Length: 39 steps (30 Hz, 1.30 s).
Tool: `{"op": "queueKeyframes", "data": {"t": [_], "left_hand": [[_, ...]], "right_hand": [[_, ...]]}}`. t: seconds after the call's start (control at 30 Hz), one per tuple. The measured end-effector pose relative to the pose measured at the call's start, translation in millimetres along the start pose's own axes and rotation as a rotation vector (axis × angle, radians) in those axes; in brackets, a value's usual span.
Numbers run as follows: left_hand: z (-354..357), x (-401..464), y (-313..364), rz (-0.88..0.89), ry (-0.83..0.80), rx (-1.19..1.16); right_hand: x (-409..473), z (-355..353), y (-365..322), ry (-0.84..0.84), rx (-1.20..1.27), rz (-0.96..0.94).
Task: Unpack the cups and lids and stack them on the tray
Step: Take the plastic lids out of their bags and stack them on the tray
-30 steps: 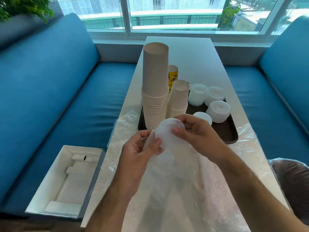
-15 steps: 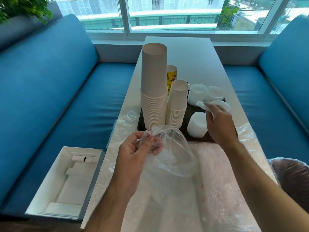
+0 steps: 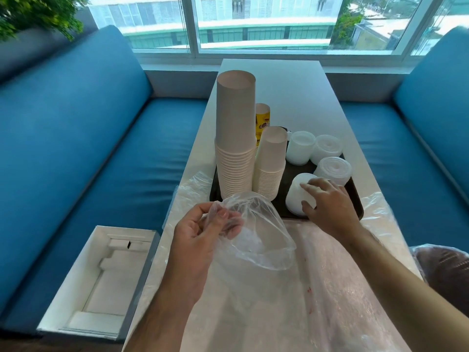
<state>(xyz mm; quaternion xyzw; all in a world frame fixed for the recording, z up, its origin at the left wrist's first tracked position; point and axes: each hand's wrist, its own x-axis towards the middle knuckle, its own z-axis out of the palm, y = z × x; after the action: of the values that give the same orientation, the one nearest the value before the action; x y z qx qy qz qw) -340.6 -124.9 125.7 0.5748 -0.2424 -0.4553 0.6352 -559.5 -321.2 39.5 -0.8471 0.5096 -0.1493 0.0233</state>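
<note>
While right hand [image 3: 327, 207] clasped lid stack [image 3: 300, 194] at centre-right, steadying it on tray [image 3: 355, 199], we kept left hand [image 3: 203, 232] pinching emptied bag [image 3: 256, 235] aside.

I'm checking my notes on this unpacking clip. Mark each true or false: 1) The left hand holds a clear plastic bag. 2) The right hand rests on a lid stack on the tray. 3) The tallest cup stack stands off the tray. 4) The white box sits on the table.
1) True: the left hand pinches the plastic bag.
2) True: the right hand grips the lid stack on the tray.
3) False: the tallest cup stack stands on the tray.
4) False: the white box lies on the blue seat.
</note>
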Motion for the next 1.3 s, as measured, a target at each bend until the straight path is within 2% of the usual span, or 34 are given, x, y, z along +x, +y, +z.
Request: {"op": "queueKeyframes", "data": {"t": [0.57, 0.97, 1.07, 1.13, 1.3], "left_hand": [[-4.6, 2.4, 2.4, 0.032, 0.018, -0.002], [-5.3, 4.1, 6.7, 0.069, -0.005, 0.020], [-6.1, 9.7, 7.2, 0.114, -0.013, 0.024], [-6.6, 13.8, 8.5, 0.082, -0.023, -0.033], [-0.1, 20.5, 18.8, -0.038, -0.020, -0.312]], "right_hand": [[80.1, 11.7, 22.7, 0.045, -0.189, 0.006], [90.6, 7.5, 22.4, 0.063, -0.171, 0.066], [78.5, -6.3, 1.6, 0.166, 0.047, 0.098], [62.0, -21.7, -19.8, 0.141, 0.397, 0.109], [8.1, -38.6, -63.3, -0.294, 1.219, 0.234]]}}
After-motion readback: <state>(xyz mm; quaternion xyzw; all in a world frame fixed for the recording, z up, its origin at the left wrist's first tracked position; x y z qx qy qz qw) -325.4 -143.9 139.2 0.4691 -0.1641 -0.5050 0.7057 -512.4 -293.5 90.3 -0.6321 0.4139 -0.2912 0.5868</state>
